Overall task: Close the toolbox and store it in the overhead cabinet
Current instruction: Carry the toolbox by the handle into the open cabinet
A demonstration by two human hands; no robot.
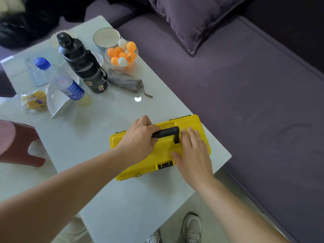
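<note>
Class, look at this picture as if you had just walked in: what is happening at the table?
A person is handling a yellow toolbox on a white table. The lid is down. The left hand grips the black handle, and the right hand lies flat on the lid near the front latch. The box has not been lifted. Bottles, a bowl of balls and plates stand farther back.

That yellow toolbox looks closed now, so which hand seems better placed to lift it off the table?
Probably the left hand: its fingers are wrapped around the black handle on top of the yellow toolbox. The right hand lies flat and open on the lid beside the handle, gripping nothing.
</note>
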